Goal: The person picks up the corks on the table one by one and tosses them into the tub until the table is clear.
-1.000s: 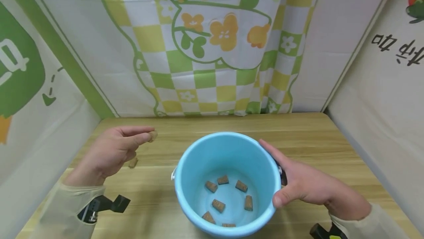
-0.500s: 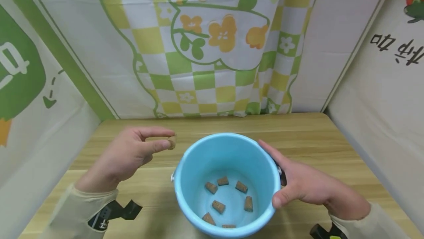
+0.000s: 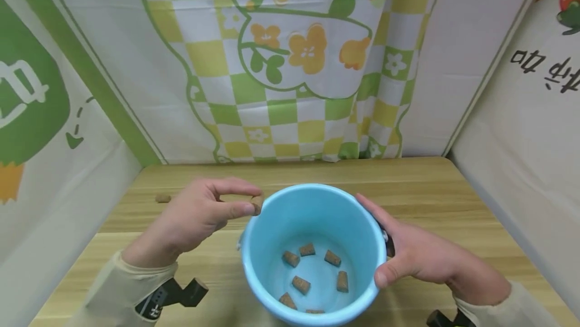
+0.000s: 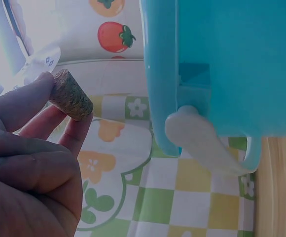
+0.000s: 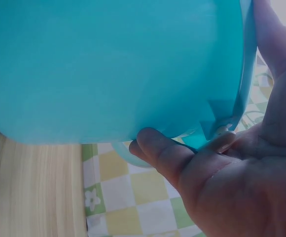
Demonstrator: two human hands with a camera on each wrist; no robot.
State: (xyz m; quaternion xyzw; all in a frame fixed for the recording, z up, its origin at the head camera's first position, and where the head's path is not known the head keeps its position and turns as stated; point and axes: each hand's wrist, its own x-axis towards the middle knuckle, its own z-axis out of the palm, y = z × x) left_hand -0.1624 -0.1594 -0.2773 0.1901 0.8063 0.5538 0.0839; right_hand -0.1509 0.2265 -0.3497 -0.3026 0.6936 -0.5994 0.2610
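Note:
Between its thumb and fingertips, my left hand [image 3: 195, 216] pinches a cork [image 3: 257, 205] at the left rim of the light blue bucket [image 3: 317, 206]. In the left wrist view, the cork [image 4: 71, 95] sits tilted at the fingertips, apart from the bucket. My right hand [image 3: 417, 254] grips the bucket's right side, thumb on the rim. Its other fingers lie along the outer wall, as the right wrist view shows. Several corks [image 3: 301, 284] lie scattered on the bucket floor.
A loose cork [image 3: 162, 197] lies on the wooden table [image 3: 213, 287], behind my left hand. The bucket's white handle [image 4: 197, 138] hangs from its rim. A checked curtain [image 3: 294, 115] hangs behind the table, with pale fabric walls at both sides.
My left hand has moved right with the pinched cork, from the table's left part to the bucket's rim. A cork on the table now shows behind it. My right hand stays put.

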